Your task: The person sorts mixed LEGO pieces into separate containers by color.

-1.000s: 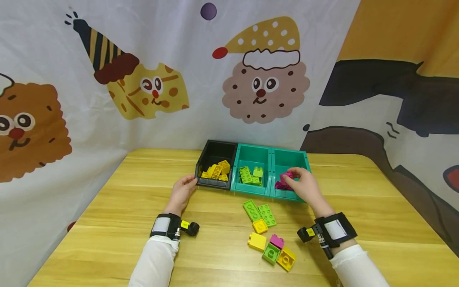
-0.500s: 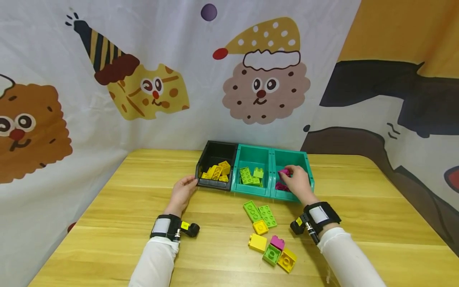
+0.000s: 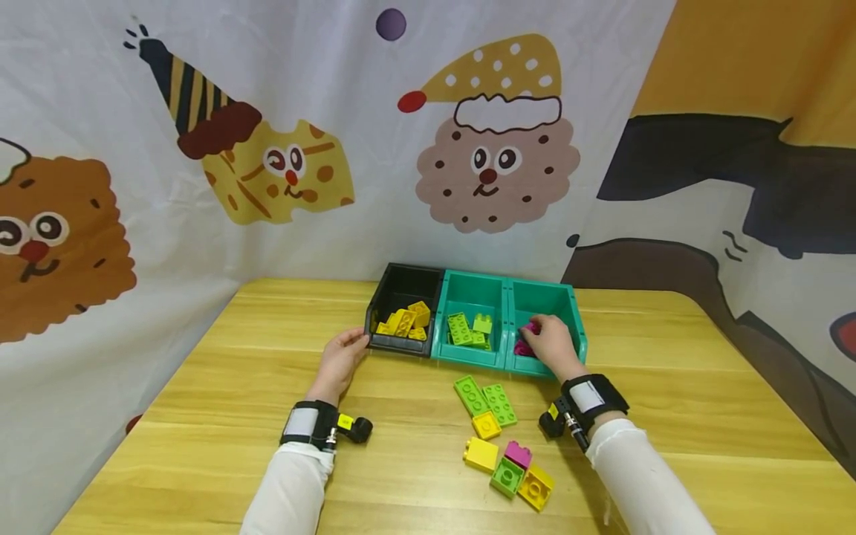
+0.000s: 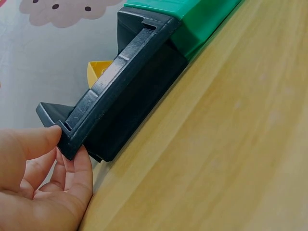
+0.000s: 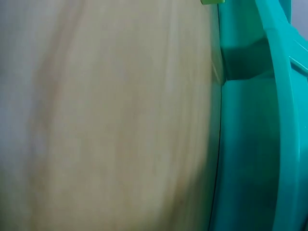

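Observation:
My left hand (image 3: 339, 362) pinches the front left corner of the black bin (image 4: 91, 115), thumb on the rim and fingers curled beneath. Yellow building bricks (image 3: 404, 321) lie inside that bin. Over in the right teal bin (image 3: 545, 297), my right hand (image 3: 553, 343) reaches down with a magenta building brick (image 3: 533, 328) at its fingertips, partly hidden by the fingers. Another magenta piece (image 3: 524, 348) lies below it in the same bin. The right wrist view shows the teal bin's front wall (image 5: 250, 154) and no hand.
The middle teal bin (image 3: 473, 357) holds lime green bricks (image 3: 460, 329). In front of the bins, loose bricks lie on the wooden table (image 3: 401, 475): green (image 3: 472, 396), yellow (image 3: 481, 454) and magenta (image 3: 518, 455). A printed curtain (image 3: 374, 245) hangs behind the table.
My right hand has shifted left within the right teal bin, lifted the magenta brick, then lowered it toward the other magenta piece. My left hand has stayed at the black bin's corner.

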The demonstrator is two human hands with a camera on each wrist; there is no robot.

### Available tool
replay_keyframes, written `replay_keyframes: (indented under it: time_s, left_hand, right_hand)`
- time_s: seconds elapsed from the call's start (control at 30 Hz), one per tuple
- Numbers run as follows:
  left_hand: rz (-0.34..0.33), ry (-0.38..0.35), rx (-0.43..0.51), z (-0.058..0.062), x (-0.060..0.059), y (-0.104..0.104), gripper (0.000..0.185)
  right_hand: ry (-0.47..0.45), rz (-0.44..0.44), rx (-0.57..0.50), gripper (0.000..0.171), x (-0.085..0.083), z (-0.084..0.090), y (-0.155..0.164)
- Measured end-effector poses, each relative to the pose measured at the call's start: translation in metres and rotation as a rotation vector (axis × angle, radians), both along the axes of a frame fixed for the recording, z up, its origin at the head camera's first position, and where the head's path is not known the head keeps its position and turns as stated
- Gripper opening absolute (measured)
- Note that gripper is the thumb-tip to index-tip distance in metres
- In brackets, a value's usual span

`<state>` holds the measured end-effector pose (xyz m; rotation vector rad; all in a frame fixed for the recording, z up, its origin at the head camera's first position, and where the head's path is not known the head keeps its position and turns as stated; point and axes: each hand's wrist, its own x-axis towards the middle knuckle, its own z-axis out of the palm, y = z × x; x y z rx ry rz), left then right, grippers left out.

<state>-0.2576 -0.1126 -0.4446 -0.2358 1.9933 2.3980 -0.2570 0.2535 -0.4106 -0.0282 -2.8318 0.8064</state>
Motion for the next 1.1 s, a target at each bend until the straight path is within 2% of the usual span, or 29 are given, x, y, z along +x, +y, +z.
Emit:
replay_keyframes:
  time_s: [0.2,0.33,0.57,0.73,0.9,1.1]
  left_hand:
    - [-0.003,0.000,0.000,0.000,0.001,0.000,0.036]
    - [-0.006,0.000,0.001,0.000,0.002,0.000,0.036]
    - [-0.012,0.004,-0.005,0.000,0.002,0.000,0.036]
    - [-0.007,0.000,-0.006,0.000,0.002,0.001,0.035]
    - [-0.006,0.001,-0.005,0.002,0.002,0.001,0.035]
    - [-0.003,0.004,-0.005,0.002,0.002,0.000,0.035]
  right_hand:
    - [-0.110,-0.008,0.041,0.044,-0.004,-0.001,0.000]
    - [-0.134,-0.011,0.061,0.045,-0.005,0.000,-0.001]
    - [-0.118,-0.011,0.033,0.046,-0.003,0.000,-0.001]
    - [-0.048,0.010,0.000,0.045,0.001,0.001,0.002]
    - [0.016,0.033,-0.055,0.043,0.008,0.015,0.003]
    - [0.035,0.073,-0.119,0.037,0.021,0.034,0.001]
